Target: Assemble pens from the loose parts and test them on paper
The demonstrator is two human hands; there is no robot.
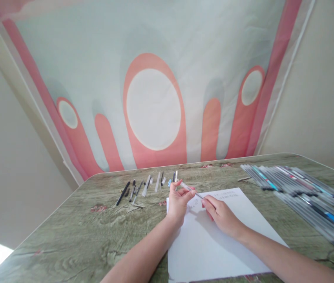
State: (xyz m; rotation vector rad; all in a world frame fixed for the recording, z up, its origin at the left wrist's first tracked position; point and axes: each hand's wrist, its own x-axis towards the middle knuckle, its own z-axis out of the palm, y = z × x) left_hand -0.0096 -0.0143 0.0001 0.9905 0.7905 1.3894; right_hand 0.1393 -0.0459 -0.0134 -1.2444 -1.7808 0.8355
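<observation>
Over the upper part of a white sheet of paper [214, 251], both hands hold one slim, pale pen [198, 193]. My left hand [180, 199] is closed around its upper left end, thumb and fingers pinching it. At the lower right end, my right hand [218, 212] grips it between thumb and fingertips. The pen lies slanted, and its ends are partly covered by my fingers. Small dark handwriting [225, 195] shows on the paper near its top edge.
Left of the paper, several pen parts, including a black pen [123, 193] and a clear barrel [146, 186], lie in a row on the wood-patterned table [96, 239]. Many clear pens [308, 212] with dark tips lie on the right. A patterned cloth [196, 59] hangs behind.
</observation>
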